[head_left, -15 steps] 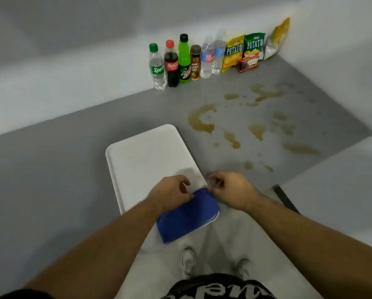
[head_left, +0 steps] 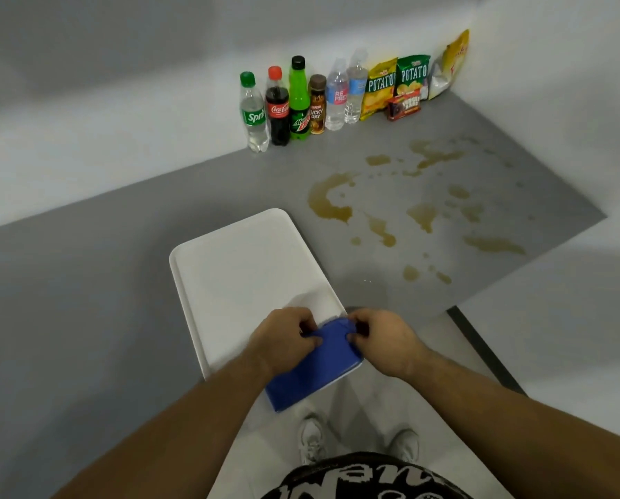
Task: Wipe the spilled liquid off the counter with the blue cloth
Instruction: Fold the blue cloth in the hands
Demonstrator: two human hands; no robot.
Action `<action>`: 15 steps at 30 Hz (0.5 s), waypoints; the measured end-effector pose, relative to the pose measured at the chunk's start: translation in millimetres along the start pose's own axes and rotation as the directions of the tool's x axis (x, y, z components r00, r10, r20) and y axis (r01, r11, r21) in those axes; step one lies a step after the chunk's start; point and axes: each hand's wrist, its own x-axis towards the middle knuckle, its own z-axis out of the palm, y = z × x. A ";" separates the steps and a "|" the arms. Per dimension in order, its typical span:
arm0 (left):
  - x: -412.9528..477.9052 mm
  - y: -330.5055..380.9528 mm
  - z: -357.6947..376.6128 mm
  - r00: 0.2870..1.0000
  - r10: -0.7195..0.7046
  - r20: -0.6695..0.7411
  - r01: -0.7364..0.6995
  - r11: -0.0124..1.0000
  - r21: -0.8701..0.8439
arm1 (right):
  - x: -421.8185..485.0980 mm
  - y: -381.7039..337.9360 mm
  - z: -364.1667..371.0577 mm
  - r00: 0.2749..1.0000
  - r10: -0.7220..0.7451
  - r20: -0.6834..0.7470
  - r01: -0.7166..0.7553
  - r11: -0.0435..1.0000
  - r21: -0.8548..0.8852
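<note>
A folded blue cloth (head_left: 312, 369) lies at the near right corner of a white tray (head_left: 236, 268), overhanging the counter's front edge. My left hand (head_left: 283, 340) pinches the cloth's far left edge. At the far right corner my right hand (head_left: 384, 340) pinches it too. Brown liquid (head_left: 332, 203) is spilled in several puddles and drops across the grey counter (head_left: 85, 282), to the right of and beyond the tray.
A row of drink bottles (head_left: 297, 102) stands against the back wall. Beside them on the right are snack bags (head_left: 395, 84) and a small red box (head_left: 404, 108). White walls close off the back and right. The counter's front edge runs by my hands.
Both hands have closed in on the cloth's far edge. My right hand, which was just off the cloth's corner, now pinches it, and the far edge is lifted and bunched.
</note>
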 end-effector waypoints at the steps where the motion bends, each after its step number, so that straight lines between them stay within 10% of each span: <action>1: 0.4 0.2 -0.9 1.000 0.015 0.003 -0.015 1.000 -0.014 | -2.3 -0.1 -1.7 1.000 -0.007 -0.008 0.008 1.000 0.021; 15: -4.4 55.4 -10.2 0.963 0.257 -0.086 -0.270 0.889 -0.369 | -36.3 -17.3 -55.6 0.951 -0.074 -0.300 0.189 0.908 0.375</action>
